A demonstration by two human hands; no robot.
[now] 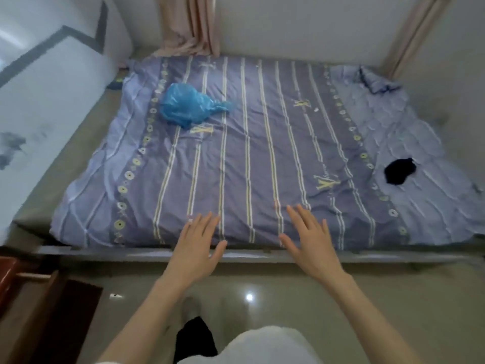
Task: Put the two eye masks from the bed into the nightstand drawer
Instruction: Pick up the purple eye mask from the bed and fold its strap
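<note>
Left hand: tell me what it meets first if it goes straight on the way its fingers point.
Probably only the striped sheet. The left hand points up the bed; the blue bag lies left of that line.

Pale walls (288, 24), pinkish curtains (191, 24) bunched at the far corners, glossy tiled floor (275, 292) reflecting a ceiling light, reddish-brown wooden furniture (15, 279) at lower left

Dim, soft blur, floor (393, 298) glare, warped edges
</note>
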